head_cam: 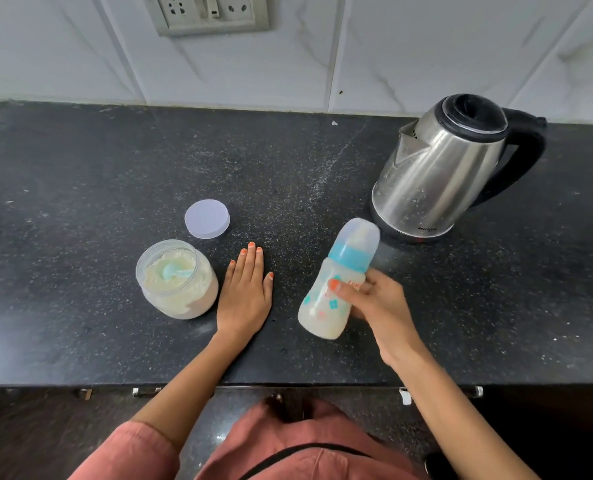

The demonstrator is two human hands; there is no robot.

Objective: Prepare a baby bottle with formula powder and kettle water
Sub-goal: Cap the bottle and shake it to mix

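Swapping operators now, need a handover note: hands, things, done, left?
Left hand open, flat on the counter between jar and bottle.
Right hand grips the bottle, tilted, cap on, milky liquid inside.
Jar open, scoop in the powder; lid lies behind it. Kettle back right.
Done: bottle looks filled and capped.
Left: likely mix, set bottle down, close jar.

a dark speckled counter point(80, 188) carries an open jar of powder point(177, 282), a round lid point(207, 218) just behind it, a steel kettle point(437, 174) at right, and a flat left hand point(244, 296).
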